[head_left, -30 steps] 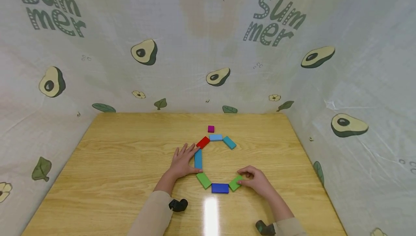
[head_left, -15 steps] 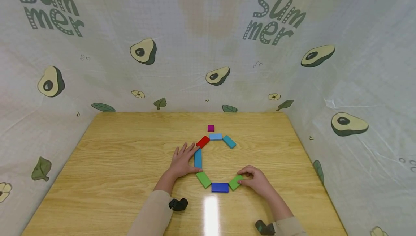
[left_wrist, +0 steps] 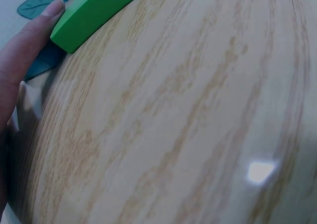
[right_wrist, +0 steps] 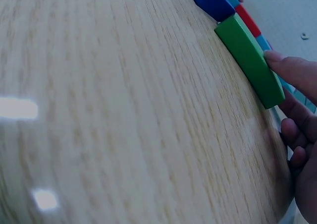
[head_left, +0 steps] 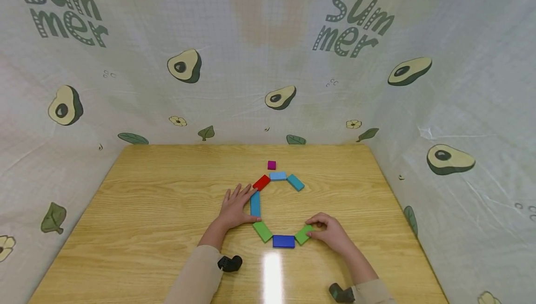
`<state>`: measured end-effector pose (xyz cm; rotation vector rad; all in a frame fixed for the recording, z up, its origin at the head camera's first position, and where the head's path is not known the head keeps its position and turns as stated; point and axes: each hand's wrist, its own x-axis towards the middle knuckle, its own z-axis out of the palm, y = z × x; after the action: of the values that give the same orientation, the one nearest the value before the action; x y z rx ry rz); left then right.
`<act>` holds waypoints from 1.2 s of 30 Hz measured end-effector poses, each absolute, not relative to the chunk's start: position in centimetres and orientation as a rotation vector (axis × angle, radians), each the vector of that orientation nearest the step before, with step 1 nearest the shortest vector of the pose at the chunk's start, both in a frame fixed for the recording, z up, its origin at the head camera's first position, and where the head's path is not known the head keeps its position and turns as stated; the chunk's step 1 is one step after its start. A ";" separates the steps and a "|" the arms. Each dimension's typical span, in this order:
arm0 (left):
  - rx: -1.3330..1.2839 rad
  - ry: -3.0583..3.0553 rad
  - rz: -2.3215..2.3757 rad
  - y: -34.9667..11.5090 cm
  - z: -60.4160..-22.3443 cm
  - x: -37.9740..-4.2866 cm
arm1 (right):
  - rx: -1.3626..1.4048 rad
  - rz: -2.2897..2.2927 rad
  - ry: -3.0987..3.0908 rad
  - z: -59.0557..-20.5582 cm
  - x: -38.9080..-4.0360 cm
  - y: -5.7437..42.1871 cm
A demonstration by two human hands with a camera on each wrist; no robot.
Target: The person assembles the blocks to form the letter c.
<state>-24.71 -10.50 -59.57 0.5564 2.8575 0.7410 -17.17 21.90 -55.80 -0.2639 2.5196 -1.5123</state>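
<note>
Several flat blocks form an open curve on the wooden table [head_left: 176, 192]. My left hand [head_left: 233, 212] spreads its fairly straight fingers beside a long blue block [head_left: 255, 205], index fingertip near its far end and thumb near its close end. Below that block lies a green block [head_left: 262, 232], then a dark blue block [head_left: 284, 241]. My right hand [head_left: 332, 235] pinches a second green block [right_wrist: 250, 60] between thumb and index finger; that block's left end meets the dark blue one. In the left wrist view only the thumb [left_wrist: 25, 50] shows, next to the first green block.
The far part of the curve has a red block [head_left: 261, 183], a light blue block [head_left: 278, 176] and a teal block [head_left: 295, 182]. A small magenta cube [head_left: 271, 165] sits behind them. A printed cloth [head_left: 234, 108] surrounds the table's back and sides.
</note>
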 end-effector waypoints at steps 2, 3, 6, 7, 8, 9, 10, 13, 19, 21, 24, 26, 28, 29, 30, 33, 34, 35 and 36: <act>0.567 2.865 0.759 -10.5 -59.4 -24.7 | -0.263 -1.514 2.531 -56.7 -17.5 22.1; 0.571 2.869 0.764 -10.5 -59.4 -24.7 | -0.261 -1.515 2.534 -57.2 -17.6 22.3; 0.589 2.881 0.783 -10.6 -59.2 -24.7 | -0.247 -1.516 2.528 -58.2 -18.0 22.5; 0.595 2.883 0.788 -10.7 -59.2 -24.7 | -0.250 -1.517 2.526 -58.2 -18.1 22.6; 0.597 2.883 0.787 -10.7 -59.1 -24.7 | -0.250 -1.519 2.521 -58.2 -18.2 22.6; 0.597 2.883 0.787 -10.7 -59.1 -24.7 | -0.250 -1.525 2.514 -58.1 -18.3 22.6; 0.599 2.883 0.791 -10.7 -59.1 -24.7 | -0.245 -1.528 2.511 -58.0 -18.4 22.6; 0.588 2.876 0.783 -10.8 -59.0 -24.7 | -0.239 -1.535 2.518 -57.5 -19.1 22.4; 0.563 2.862 0.758 -10.9 -59.3 -24.6 | -0.260 -1.498 2.565 -56.4 -21.3 21.4; 0.570 2.864 0.762 -10.9 -59.4 -24.6 | -0.282 -1.483 2.571 -56.0 -22.0 20.9; 0.583 2.863 0.785 -10.8 -59.4 -24.5 | -0.318 -1.462 2.579 -55.4 -23.2 20.2; 0.588 2.860 0.798 -10.7 -59.5 -24.5 | -0.331 -1.452 2.583 -55.1 -24.0 19.8; 0.590 2.860 0.801 -10.7 -59.6 -24.4 | -0.348 -1.431 2.597 -54.9 -24.9 19.4; 0.588 2.859 0.795 -10.7 -59.6 -24.4 | -0.357 -1.427 2.600 -54.8 -25.3 19.2; 0.587 2.858 0.795 -10.7 -59.7 -24.4 | -0.358 -1.420 2.603 -54.7 -25.7 18.9; 0.584 2.861 0.788 -10.7 -59.7 -24.4 | -0.351 -1.404 2.612 -54.5 -26.9 18.2; 0.585 2.863 0.790 -10.7 -59.7 -24.4 | -0.340 -1.391 2.618 -54.4 -27.3 18.0; 0.584 2.863 0.790 -10.7 -59.7 -24.4 | -0.335 -1.381 2.625 -54.3 -27.6 17.8; 0.584 2.865 0.792 -10.7 -59.6 -24.4 | -0.327 -1.365 2.634 -54.3 -28.0 17.5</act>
<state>-24.41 -10.70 -59.63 0.5838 2.8652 0.7918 -28.01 17.53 -54.27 -0.3270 2.6342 -1.3654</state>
